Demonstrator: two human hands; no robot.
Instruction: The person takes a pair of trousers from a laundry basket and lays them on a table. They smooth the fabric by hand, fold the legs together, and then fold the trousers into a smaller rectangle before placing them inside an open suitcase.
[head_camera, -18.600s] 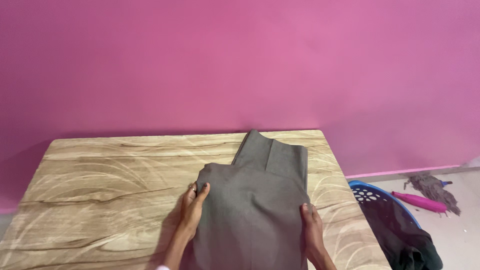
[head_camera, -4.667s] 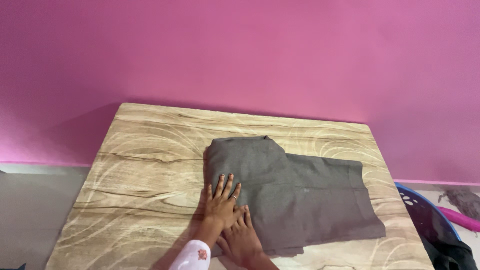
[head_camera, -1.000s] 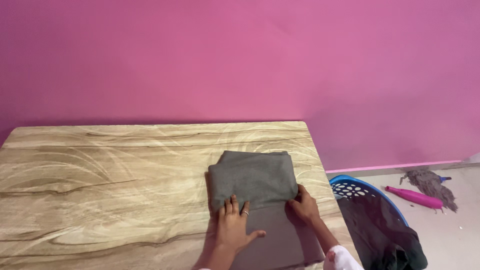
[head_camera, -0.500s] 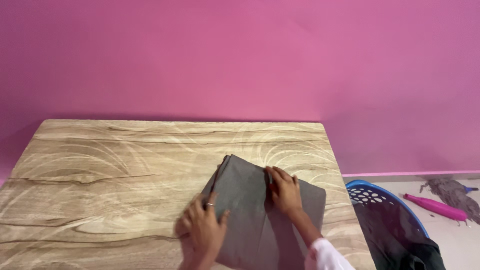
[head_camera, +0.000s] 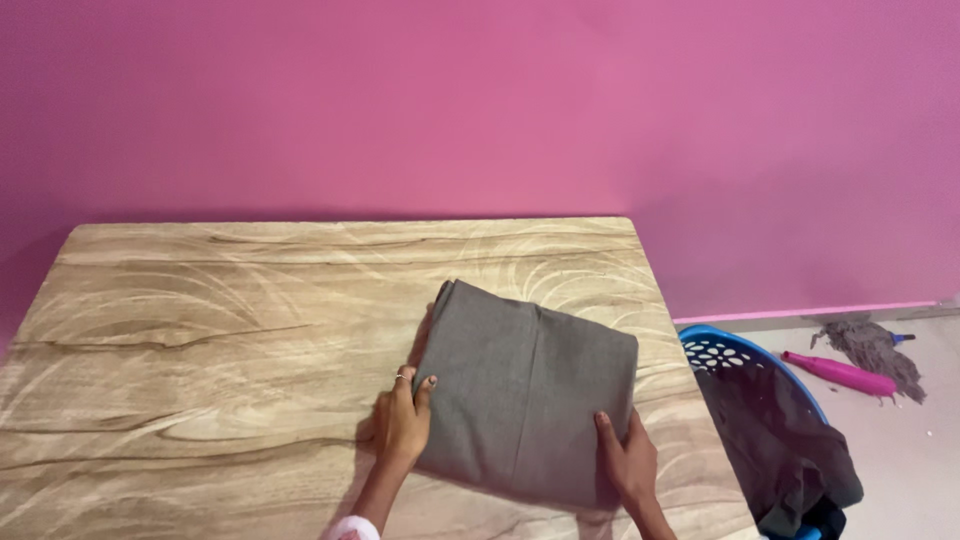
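Both hands are laid on a folded grey garment: the left hand grips its left edge (thumb on top), the right hand its near right corner. It is placed flat by the tabletop's right edge, long axis front-to-back, slightly skewed.

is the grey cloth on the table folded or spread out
Folded. The grey cloth lies as a compact thick rectangle on the wooden table, with a crease down its middle; left hand and right hand hold its near corners.

One head-worn camera looks down and forward from close above the desk, facing the pink wall, floor at right
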